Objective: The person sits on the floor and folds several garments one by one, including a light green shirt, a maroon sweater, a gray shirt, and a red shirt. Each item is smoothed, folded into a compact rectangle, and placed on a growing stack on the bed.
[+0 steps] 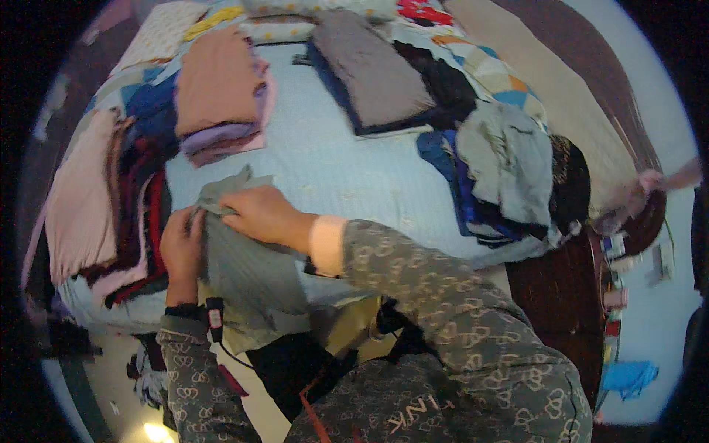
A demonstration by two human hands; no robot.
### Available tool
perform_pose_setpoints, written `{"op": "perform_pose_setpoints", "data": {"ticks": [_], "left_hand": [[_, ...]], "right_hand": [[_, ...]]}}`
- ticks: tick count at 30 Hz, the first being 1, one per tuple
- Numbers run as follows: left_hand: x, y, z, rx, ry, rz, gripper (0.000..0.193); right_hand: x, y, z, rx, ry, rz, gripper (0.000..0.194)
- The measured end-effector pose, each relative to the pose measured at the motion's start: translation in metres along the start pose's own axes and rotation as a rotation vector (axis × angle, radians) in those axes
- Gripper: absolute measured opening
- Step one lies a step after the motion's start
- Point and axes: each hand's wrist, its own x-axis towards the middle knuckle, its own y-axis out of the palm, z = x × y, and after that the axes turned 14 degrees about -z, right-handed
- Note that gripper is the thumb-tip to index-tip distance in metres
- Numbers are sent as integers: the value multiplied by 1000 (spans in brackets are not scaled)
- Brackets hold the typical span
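Note:
A grey-green garment hangs over the near edge of the bed, its upper part bunched on the mattress. My right hand grips the bunched cloth near its top. At the garment's left side, my left hand pinches the same cloth, its fingertips partly hidden by the fold. Just left of that hand lie stacked dark red and pink clothes. Beyond both hands stands a folded pile topped by an orange-tan garment, with purple and pink cloth beneath.
A pale blue sheet covers the bed. Toward the back lies a folded grey garment on dark cloth. A light grey garment tops a pile at right. A pale pink knit lies far left. A blurred limb of another person shows at right.

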Motion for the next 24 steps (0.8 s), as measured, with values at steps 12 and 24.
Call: {"op": "perform_pose_setpoints", "data": {"ticks": [12, 24], "left_hand": [[-83, 32, 58, 40, -253, -51, 68], [-60, -40, -8, -1070, -888, 322, 51]], "right_hand": [[-72, 30, -77, 272, 859, -470, 80], [-55, -34, -9, 1421, 879, 22, 40]]}}
